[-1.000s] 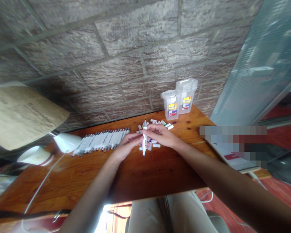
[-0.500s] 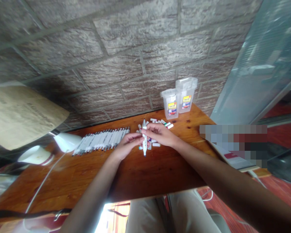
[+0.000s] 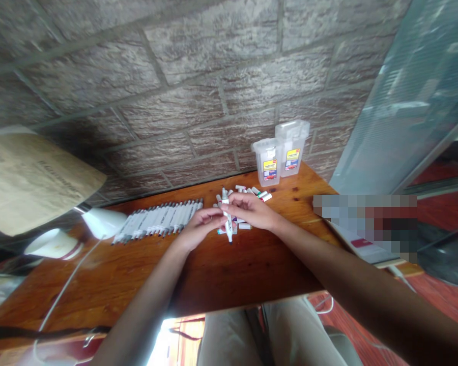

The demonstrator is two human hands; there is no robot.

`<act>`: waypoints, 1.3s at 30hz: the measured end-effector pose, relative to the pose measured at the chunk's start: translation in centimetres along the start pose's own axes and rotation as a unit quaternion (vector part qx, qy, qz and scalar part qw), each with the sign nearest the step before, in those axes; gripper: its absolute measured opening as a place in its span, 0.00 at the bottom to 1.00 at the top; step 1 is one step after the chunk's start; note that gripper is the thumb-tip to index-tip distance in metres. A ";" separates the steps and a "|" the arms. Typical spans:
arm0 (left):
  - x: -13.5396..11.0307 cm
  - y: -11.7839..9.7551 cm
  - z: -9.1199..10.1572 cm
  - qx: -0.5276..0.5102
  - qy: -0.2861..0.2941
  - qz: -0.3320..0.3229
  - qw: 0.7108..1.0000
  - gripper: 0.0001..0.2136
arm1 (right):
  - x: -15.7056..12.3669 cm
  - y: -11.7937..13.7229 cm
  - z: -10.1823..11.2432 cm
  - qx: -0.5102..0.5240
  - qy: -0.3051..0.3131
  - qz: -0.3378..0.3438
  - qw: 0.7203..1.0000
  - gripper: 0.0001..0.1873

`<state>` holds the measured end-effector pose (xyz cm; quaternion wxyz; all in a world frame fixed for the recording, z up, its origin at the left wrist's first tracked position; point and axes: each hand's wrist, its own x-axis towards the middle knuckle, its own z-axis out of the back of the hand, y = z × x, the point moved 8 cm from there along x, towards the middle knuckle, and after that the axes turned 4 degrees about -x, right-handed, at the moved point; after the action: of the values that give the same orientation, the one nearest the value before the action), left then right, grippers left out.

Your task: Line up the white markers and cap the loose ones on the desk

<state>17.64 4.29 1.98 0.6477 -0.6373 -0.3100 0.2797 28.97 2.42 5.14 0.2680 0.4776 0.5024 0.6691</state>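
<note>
Between my two hands is a white marker [image 3: 228,217], held nearly upright in the picture with its top leaning slightly left. My left hand [image 3: 202,227] pinches its barrel from the left. From the right, my right hand [image 3: 250,209] grips it higher up, thumb and fingers closed on it. Behind and under the hands lies a pile of loose marker caps [image 3: 245,226], white with coloured ends, partly hidden by my fingers. Left of my left hand, a row of white and grey markers [image 3: 158,219] lies side by side on the wooden table [image 3: 236,274].
Two clear plastic marker boxes [image 3: 269,162] with yellow labels stand against the stone wall [image 3: 183,107]. At the left are a lamp with a paper-like shade [image 3: 41,178], a white cup [image 3: 55,245] and a cable [image 3: 68,284]. A booklet-like item [image 3: 361,243] lies at the right edge.
The marker has tilted, its top end going slightly left and its bottom end slightly right. Both hands keep hold of it in almost the same place.
</note>
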 end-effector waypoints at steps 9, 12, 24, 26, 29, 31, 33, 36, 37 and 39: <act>-1.2 -1.4 -2.9 -0.043 0.124 0.042 0.991 0.13 | -1.2 -0.9 -2.5 0.145 0.163 -0.132 0.967 0.22; -1.3 -1.9 -3.6 -0.038 0.145 0.035 0.988 0.12 | -1.4 -0.8 -2.9 0.147 0.193 -0.132 0.961 0.23; -1.4 -1.7 -3.6 -0.017 0.149 0.043 0.988 0.15 | -1.5 -0.5 -3.1 0.164 0.193 -0.130 0.959 0.19; -1.4 -1.7 -3.4 -0.008 0.142 0.046 0.989 0.16 | -1.5 -0.4 -3.1 0.166 0.193 -0.131 0.958 0.18; -1.4 -1.8 -3.1 0.003 0.130 0.046 0.990 0.16 | -1.5 -0.4 -3.0 0.169 0.192 -0.128 0.958 0.19; -1.4 -1.9 -3.1 0.000 0.127 0.043 0.991 0.17 | -1.5 -0.4 -2.9 0.170 0.189 -0.127 0.959 0.20; -1.3 -2.1 -3.0 0.000 0.125 0.036 0.992 0.18 | -1.5 -0.5 -2.8 0.169 0.184 -0.127 0.960 0.21; -1.1 -2.4 -3.0 0.010 0.111 0.022 0.993 0.19 | -1.6 -0.7 -2.8 0.156 0.187 -0.130 0.961 0.21; -1.1 -2.4 -2.9 0.012 0.105 0.020 0.994 0.19 | -1.5 -0.8 -2.8 0.151 0.189 -0.129 0.962 0.21; -1.0 -2.6 -3.0 0.011 0.100 0.017 0.995 0.19 | -1.5 -0.7 -2.8 0.144 0.192 -0.124 0.963 0.21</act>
<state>19.16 1.45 4.53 0.6777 -0.6598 -0.2303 0.2290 26.91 0.23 3.85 0.1759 0.3076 0.6911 0.6300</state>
